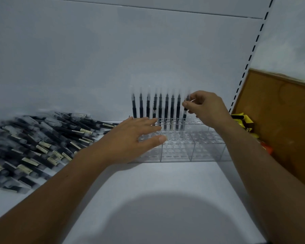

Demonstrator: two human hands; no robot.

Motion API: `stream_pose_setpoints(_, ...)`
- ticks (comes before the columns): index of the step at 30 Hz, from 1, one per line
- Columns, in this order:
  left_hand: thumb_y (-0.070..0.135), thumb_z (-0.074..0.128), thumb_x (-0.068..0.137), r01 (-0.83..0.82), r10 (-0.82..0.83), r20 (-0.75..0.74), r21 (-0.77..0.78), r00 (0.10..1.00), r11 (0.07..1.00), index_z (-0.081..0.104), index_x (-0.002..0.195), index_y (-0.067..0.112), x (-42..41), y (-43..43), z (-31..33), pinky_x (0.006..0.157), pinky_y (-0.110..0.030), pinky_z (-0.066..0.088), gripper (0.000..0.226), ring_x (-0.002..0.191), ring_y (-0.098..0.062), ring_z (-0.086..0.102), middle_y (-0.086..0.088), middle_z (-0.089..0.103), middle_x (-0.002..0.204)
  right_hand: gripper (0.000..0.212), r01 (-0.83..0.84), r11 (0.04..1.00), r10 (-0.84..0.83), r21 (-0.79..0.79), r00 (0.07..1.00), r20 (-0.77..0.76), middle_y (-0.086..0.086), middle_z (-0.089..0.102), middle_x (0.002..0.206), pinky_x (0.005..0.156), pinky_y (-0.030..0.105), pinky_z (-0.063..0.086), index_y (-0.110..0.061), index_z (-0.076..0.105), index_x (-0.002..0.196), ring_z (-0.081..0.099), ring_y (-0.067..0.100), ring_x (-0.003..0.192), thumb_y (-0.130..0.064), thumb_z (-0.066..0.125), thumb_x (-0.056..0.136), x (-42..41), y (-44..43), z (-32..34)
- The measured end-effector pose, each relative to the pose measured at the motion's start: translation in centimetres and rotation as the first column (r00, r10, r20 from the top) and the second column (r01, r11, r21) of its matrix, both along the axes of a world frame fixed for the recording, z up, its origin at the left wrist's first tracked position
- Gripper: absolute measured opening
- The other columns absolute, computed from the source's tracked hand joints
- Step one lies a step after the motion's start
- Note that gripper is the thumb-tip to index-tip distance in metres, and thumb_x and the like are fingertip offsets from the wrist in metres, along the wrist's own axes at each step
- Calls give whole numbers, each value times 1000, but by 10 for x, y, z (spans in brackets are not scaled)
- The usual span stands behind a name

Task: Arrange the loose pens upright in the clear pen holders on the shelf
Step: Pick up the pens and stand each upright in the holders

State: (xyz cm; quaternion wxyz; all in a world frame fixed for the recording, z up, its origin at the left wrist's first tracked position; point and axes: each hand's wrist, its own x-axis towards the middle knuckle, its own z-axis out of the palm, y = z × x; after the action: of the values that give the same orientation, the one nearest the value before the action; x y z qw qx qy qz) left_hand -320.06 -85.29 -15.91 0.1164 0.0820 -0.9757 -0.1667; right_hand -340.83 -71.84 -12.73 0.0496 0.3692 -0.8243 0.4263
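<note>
At back row of holder (201,143), right hand (206,108) pinches pen (185,113) upright; left hand (130,138) spread, empty

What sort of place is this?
Probably a shop shelf being stocked: a slotted shelving upright, a big heap of identical labelled pens, and clear pen holders.

On the shelf (165,182), a pile of loose pens (42,143) lies at the left, with the pen holders (192,147) to its right. Upright pens (160,110) stand in the holders' rear row. The right hand (206,108) pinches the rightmost pen (185,111), and the left hand (130,138) is over the holders' front-left part.
</note>
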Motion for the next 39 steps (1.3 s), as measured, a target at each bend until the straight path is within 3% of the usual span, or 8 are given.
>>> stream_pose_setpoints(8, 78, 25, 82, -11, 18, -160, 50, 987, 999, 54, 132, 38, 2, 0, -3, 113, -37, 30, 71, 131, 2, 39, 20, 46, 143, 35, -25, 998, 28, -50, 998, 51, -13, 65, 93, 80, 25, 46, -20, 64, 119, 60, 8, 87, -36, 69, 88, 12, 12, -1)
stream_pose_setpoints(13, 68, 35, 90, -86, 106, -284, 84, 953, 993, 64, 119, 36, 18, -1, 12, 100, -33, 42, 53, 113, 1, 51, 20, 62, 123, 29, 19, 974, -20, -225, 1000, -5, -18, 63, 93, 83, 21, 46, -22, 65, 120, 58, -2, 85, -32, 64, 92, 26, 21, 15)
stream_pose_setpoints(18, 72, 36, 82, -245, 261, -265, 91, 928, 965, 65, 116, 38, 51, -27, 21, 92, -30, 47, 57, 105, -1, 56, 24, 60, 115, 25, -107, 970, 93, -221, 993, -70, -20, 63, 96, 86, 19, 48, -22, 66, 117, 58, -6, 88, -29, 63, 93, 62, 5, 28)
stream_pose_setpoints(23, 52, 52, 91, -357, 345, -260, -1, 902, 934, 66, 117, 34, 114, -50, 6, 81, -24, 46, 34, 102, -3, 58, 20, 63, 115, 31, -436, 899, 438, 52, 884, -162, -12, 63, 117, 97, 27, 48, -26, 64, 122, 59, 2, 104, -36, 61, 94, 139, -36, 25)
stream_pose_setpoints(29, 38, 58, 91, -503, 492, -275, 35, 826, 864, 67, 113, 35, 185, -68, -7, 74, -19, 43, 25, 97, -4, 58, 22, 61, 106, 35, -558, 650, 725, 516, 660, -199, 1, 60, 119, 94, 39, 44, -21, 61, 121, 54, 20, 110, -43, 54, 95, 210, -91, -8)
stream_pose_setpoints(33, 43, 54, 92, -510, 506, -209, 40, 837, 859, 59, 125, 38, 216, -70, -17, 90, -20, 40, 34, 114, 0, 51, 26, 53, 120, 53, -563, 573, 778, 595, 603, -179, 2, 55, 121, 101, 38, 37, -22, 54, 129, 47, 23, 121, -60, 44, 94, 231, -108, -36)
stream_pose_setpoints(36, 55, 43, 88, -471, 469, -107, 5, 877, 882, 45, 136, 42, 228, -68, -19, 108, -18, 22, 50, 132, 9, 26, 32, 32, 140, 57, -524, 630, 741, 574, 626, -242, 3, 45, 143, 110, 36, 29, -25, 42, 145, 35, 22, 135, -57, 38, 98, 236, -110, -47)
stream_pose_setpoints(39, 58, 41, 92, -440, 441, -99, 35, 892, 897, 44, 137, 43, 233, -67, -20, 113, -21, 19, 48, 137, 9, 22, 30, 30, 146, 44, -511, 705, 690, 492, 653, -311, -4, 52, 137, 102, 33, 36, -28, 52, 139, 41, 21, 127, -46, 42, 100, 236, -113, -50)
